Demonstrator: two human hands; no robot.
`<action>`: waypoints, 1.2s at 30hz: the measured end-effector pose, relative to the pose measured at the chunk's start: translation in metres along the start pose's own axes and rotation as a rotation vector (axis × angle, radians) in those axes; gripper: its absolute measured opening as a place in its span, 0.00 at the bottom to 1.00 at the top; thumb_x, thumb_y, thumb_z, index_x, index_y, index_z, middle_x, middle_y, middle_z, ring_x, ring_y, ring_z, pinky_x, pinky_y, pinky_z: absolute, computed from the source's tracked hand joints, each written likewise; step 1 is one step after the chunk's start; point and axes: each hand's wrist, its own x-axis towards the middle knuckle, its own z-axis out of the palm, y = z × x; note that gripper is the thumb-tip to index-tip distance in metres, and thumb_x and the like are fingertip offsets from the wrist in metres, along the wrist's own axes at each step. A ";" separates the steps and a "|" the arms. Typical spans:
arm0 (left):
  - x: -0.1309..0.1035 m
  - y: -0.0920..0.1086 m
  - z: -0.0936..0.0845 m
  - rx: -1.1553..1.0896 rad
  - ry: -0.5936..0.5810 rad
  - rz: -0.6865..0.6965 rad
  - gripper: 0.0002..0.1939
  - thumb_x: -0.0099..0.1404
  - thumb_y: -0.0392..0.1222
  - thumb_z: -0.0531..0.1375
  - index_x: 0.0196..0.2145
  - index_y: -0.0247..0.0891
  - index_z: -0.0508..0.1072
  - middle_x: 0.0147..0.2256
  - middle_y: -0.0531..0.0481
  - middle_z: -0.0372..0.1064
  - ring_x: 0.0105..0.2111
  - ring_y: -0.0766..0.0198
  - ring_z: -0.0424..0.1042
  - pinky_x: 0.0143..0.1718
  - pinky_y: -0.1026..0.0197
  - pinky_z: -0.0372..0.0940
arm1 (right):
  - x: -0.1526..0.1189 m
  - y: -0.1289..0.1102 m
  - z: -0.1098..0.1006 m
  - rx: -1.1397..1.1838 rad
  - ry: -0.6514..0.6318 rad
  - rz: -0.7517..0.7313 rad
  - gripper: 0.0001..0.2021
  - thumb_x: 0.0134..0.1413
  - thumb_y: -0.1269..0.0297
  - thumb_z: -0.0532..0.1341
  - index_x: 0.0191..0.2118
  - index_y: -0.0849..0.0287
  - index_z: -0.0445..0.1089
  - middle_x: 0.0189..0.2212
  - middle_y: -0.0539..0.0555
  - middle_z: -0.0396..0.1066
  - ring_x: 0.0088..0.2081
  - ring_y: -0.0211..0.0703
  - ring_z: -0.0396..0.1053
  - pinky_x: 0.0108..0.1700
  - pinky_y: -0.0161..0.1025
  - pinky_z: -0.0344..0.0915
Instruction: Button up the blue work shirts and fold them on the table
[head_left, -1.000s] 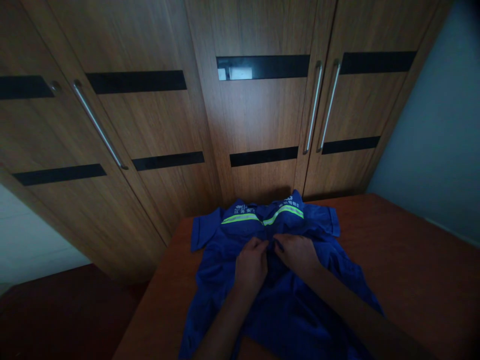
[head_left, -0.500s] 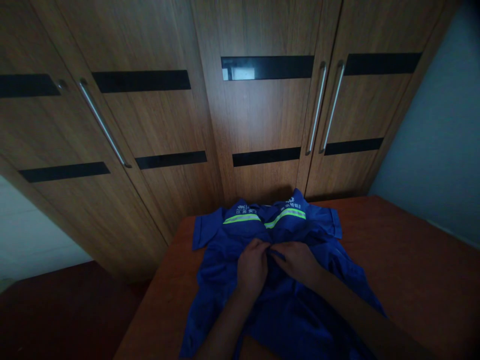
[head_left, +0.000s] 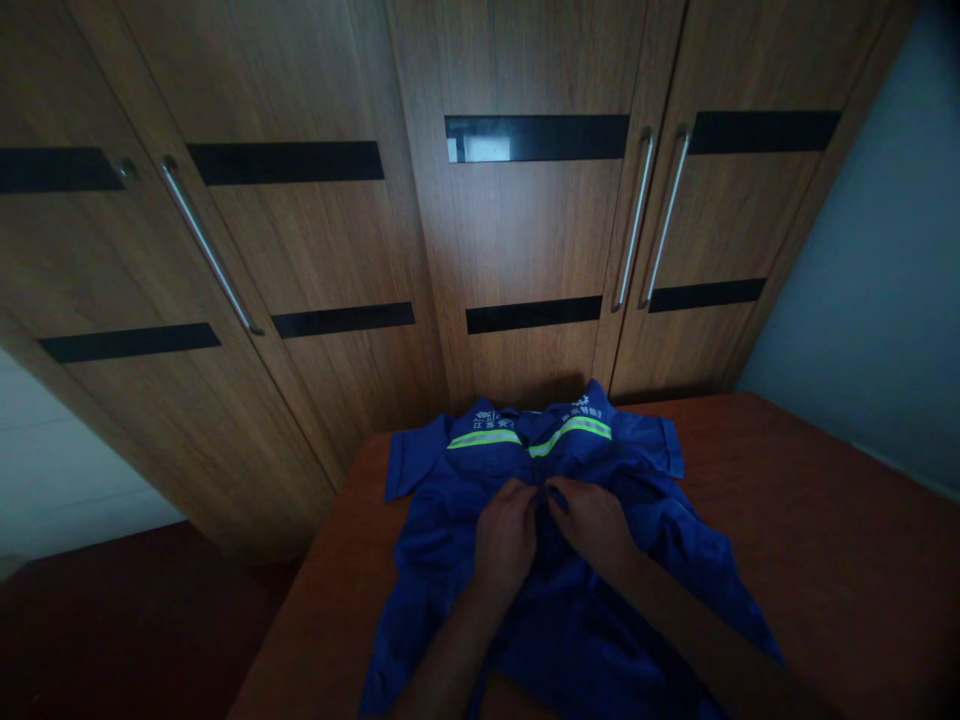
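Note:
A blue short-sleeved work shirt [head_left: 450, 540] lies spread on the reddish-brown table, its collar toward the wardrobe. Yellow-green reflective strips and white lettering cross its chest. At the middle of the front, just below the strips, my left hand [head_left: 507, 530] pinches the shirt's fabric. My right hand [head_left: 592, 520] faces it from the other side, thumb and forefinger closed on the front edge of the same shirt. The fingertips of both hands nearly meet. Any button between them is too small and dark to make out.
Behind the table [head_left: 810, 520] stands a wooden wardrobe [head_left: 517, 230] with black strips and long metal handles. A pale wall [head_left: 870, 300] rises at the right. Dark floor [head_left: 135, 620] shows at the lower left, past the table's edge.
My right hand has shifted slightly, its fingers drawn up closer together at the shirt front. My left hand and the shirt have hardly moved.

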 end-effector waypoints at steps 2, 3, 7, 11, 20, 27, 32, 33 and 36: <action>-0.002 0.003 0.001 -0.008 0.007 0.026 0.16 0.65 0.29 0.48 0.41 0.40 0.73 0.38 0.49 0.70 0.41 0.63 0.69 0.45 0.62 0.64 | 0.005 0.004 0.005 0.016 -0.015 0.070 0.13 0.61 0.65 0.51 0.41 0.56 0.73 0.36 0.54 0.77 0.38 0.43 0.74 0.40 0.35 0.64; -0.002 0.004 0.001 -0.015 0.006 0.037 0.16 0.65 0.30 0.49 0.41 0.41 0.73 0.39 0.49 0.70 0.41 0.63 0.69 0.46 0.62 0.64 | 0.007 0.007 0.008 0.039 -0.023 0.082 0.13 0.61 0.66 0.51 0.39 0.56 0.73 0.35 0.54 0.77 0.37 0.42 0.74 0.39 0.34 0.64; 0.000 0.000 -0.007 -0.091 0.051 0.050 0.17 0.65 0.31 0.48 0.44 0.42 0.72 0.41 0.50 0.70 0.42 0.64 0.69 0.47 0.62 0.63 | 0.011 0.022 0.010 0.196 0.036 0.026 0.14 0.59 0.67 0.51 0.39 0.55 0.74 0.34 0.52 0.77 0.37 0.42 0.74 0.41 0.34 0.65; 0.006 -0.014 -0.043 -0.200 0.352 -0.013 0.14 0.65 0.33 0.48 0.42 0.40 0.72 0.41 0.48 0.69 0.43 0.62 0.68 0.48 0.60 0.62 | 0.004 0.046 -0.017 0.279 0.266 0.091 0.16 0.57 0.62 0.52 0.43 0.58 0.75 0.34 0.54 0.78 0.33 0.44 0.74 0.38 0.37 0.67; -0.003 -0.043 -0.082 0.097 -0.086 -0.163 0.09 0.58 0.34 0.52 0.27 0.40 0.71 0.29 0.52 0.70 0.33 0.62 0.70 0.36 0.63 0.62 | -0.027 0.082 -0.046 -0.013 0.048 0.008 0.13 0.56 0.66 0.52 0.42 0.54 0.73 0.39 0.53 0.75 0.40 0.45 0.72 0.42 0.39 0.65; -0.006 -0.013 -0.058 0.564 -0.093 -0.180 0.16 0.57 0.32 0.53 0.42 0.38 0.72 0.42 0.39 0.70 0.45 0.48 0.68 0.49 0.44 0.55 | -0.026 0.036 -0.052 -0.322 0.034 -0.081 0.13 0.52 0.74 0.54 0.41 0.58 0.70 0.40 0.59 0.70 0.45 0.52 0.65 0.46 0.45 0.58; -0.005 0.022 -0.045 0.422 0.028 0.060 0.18 0.60 0.34 0.53 0.49 0.41 0.67 0.49 0.43 0.66 0.50 0.52 0.63 0.56 0.48 0.50 | -0.022 -0.012 -0.040 -0.179 0.027 -0.297 0.11 0.57 0.70 0.54 0.44 0.57 0.68 0.42 0.57 0.69 0.45 0.49 0.63 0.47 0.44 0.56; -0.005 0.024 -0.039 0.376 0.012 0.081 0.16 0.61 0.34 0.52 0.47 0.41 0.68 0.48 0.44 0.66 0.49 0.54 0.63 0.55 0.50 0.52 | -0.019 -0.016 -0.034 -0.186 0.009 -0.304 0.10 0.57 0.69 0.54 0.43 0.58 0.68 0.41 0.57 0.69 0.44 0.49 0.63 0.46 0.44 0.57; -0.006 0.015 -0.020 0.258 -0.038 0.053 0.13 0.62 0.32 0.52 0.43 0.40 0.68 0.42 0.46 0.67 0.45 0.57 0.66 0.49 0.55 0.58 | -0.007 -0.016 -0.015 -0.245 -0.022 -0.274 0.07 0.57 0.70 0.55 0.38 0.59 0.70 0.37 0.58 0.70 0.43 0.50 0.65 0.44 0.44 0.57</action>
